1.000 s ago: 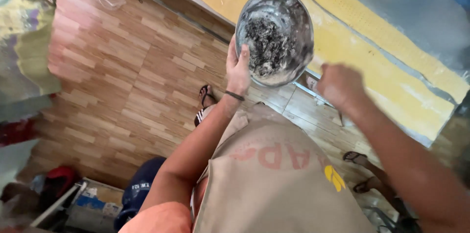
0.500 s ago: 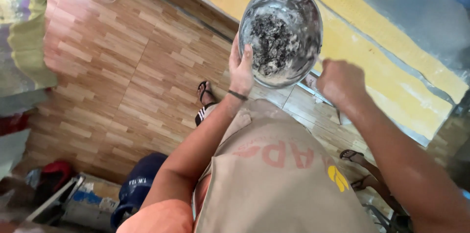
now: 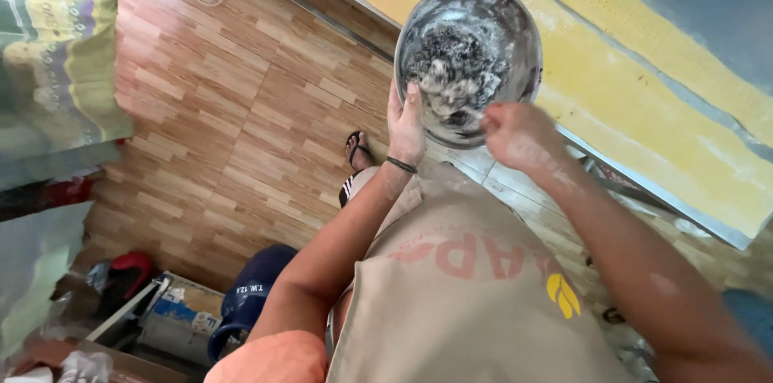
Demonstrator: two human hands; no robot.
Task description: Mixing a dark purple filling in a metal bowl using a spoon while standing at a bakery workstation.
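Metal bowl (image 3: 515, 12) sits tipped toward me in my left hand (image 3: 405, 127), held up in front of my chest over the wooden floor (image 3: 217, 109). My left fingers curl under its near left rim and the thumb presses over the edge, so the grasp is firm. Inside lies a dark, crumbly mixture (image 3: 451, 61) with pale, floury lumps, and white smears coat the bowl's inner wall. My right hand (image 3: 515, 137) is at the bowl's near right rim, fingers bunched and dusted with white; a thin utensil seems to run from it into the mixture, but it is too blurred to tell what it is. A dark band (image 3: 400, 165) circles my left wrist. Below the bowl, my beige apron (image 3: 467, 302) fills the near view. Far and right runs a long yellow surface (image 3: 644, 93). One sandalled foot (image 3: 357, 150) shows on the floor, left of my forearm.
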